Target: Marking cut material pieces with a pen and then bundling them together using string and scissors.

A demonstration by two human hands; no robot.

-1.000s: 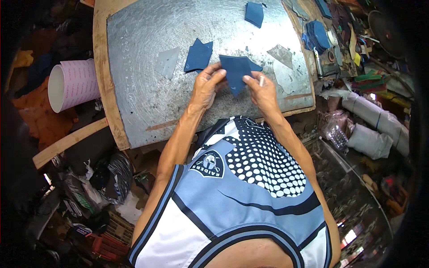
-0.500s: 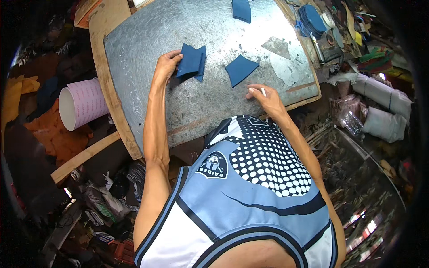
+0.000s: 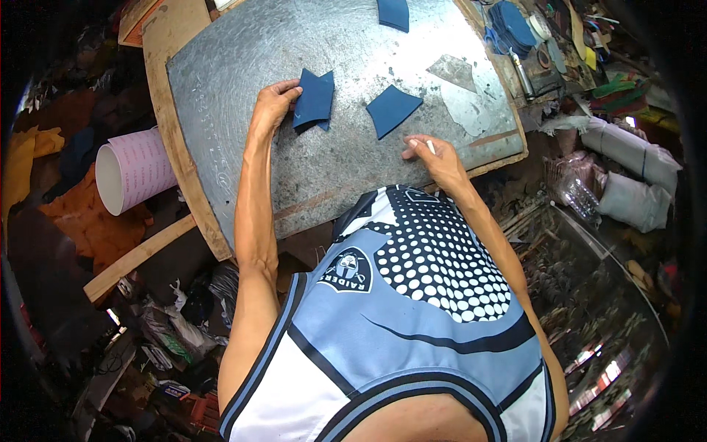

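While the left hand (image 3: 274, 105) pinches the blue stack (image 3: 316, 99), left of the loose piece (image 3: 395, 112) on the tabletop (image 3: 331, 177), the right hand (image 3: 444, 163) grips a white stick (image 3: 431, 146) on that piece's near side. Stack's probably light and bendy, so pinch its edges.

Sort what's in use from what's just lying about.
In use:
stacked blue pieces, in left hand
white stick, in right hand
single blue piece, on metal-topped table

Lying about, apparently:
pink roll
wrapped white bundles
orange-brown material
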